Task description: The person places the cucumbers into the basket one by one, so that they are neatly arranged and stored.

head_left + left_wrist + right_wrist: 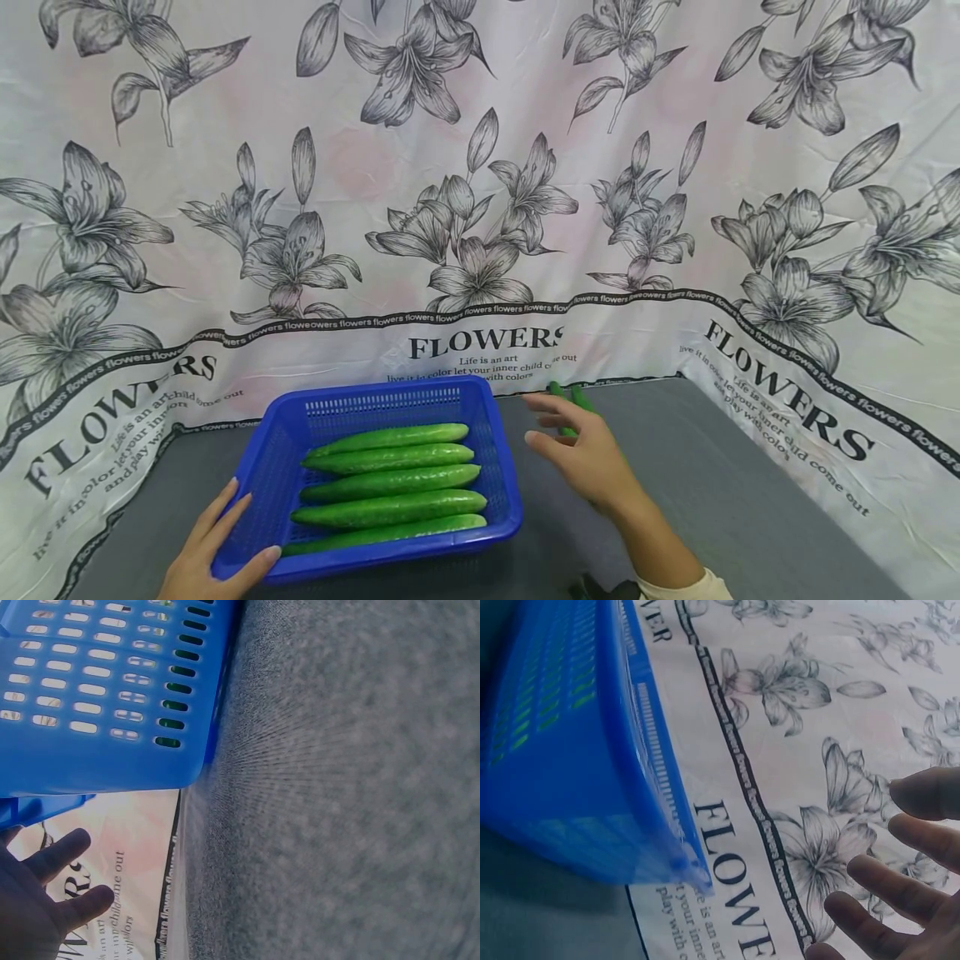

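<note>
Several green cucumbers [397,482] lie side by side, roughly left to right, in a blue plastic basket [507,467] with slotted walls. At the basket's near left corner is my left hand [206,554], fingers spread along the left side and thumb tip at the front rim. The left wrist view has its fingers extended beside the basket corner. My right hand [588,454] hovers right of the basket, fingers apart and nothing in them. Just behind it, green cucumbers [582,398] on the table are partly hidden by that hand.
Grey cloth [735,483] covers the table. A white curtain [637,350] with printed lilies and lettering hangs along the back and both sides. Something small and black [600,588] shows by the right wrist at the bottom edge.
</note>
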Available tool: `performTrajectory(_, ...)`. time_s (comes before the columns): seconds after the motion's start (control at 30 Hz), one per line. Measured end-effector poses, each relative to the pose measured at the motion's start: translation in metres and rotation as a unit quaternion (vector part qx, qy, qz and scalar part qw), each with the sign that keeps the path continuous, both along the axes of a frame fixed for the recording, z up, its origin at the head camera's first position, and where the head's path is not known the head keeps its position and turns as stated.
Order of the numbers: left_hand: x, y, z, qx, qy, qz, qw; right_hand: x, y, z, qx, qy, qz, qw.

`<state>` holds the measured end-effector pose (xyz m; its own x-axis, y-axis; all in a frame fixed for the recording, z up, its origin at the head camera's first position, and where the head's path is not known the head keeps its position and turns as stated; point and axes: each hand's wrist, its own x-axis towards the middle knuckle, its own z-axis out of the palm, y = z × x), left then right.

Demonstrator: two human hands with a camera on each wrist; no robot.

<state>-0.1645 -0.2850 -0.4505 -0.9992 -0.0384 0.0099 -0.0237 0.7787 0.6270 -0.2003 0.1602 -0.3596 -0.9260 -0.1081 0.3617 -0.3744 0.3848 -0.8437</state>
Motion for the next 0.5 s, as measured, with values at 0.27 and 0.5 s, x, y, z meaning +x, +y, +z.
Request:
performTrajectory(0.27, 0.001, 0.001, 0.0, 0.002, 0.013, 0.001, 0.9999, 0.001, 0.021, -0.004, -0.002, -0.004, -0.022, 1.0)
performTrajectory(0.5, -0.001, -0.001, -0.002, -0.003, 0.009, -0.004, 0.9999, 0.001, 0.038, -0.011, -0.002, -0.006, -0.036, 0.999)
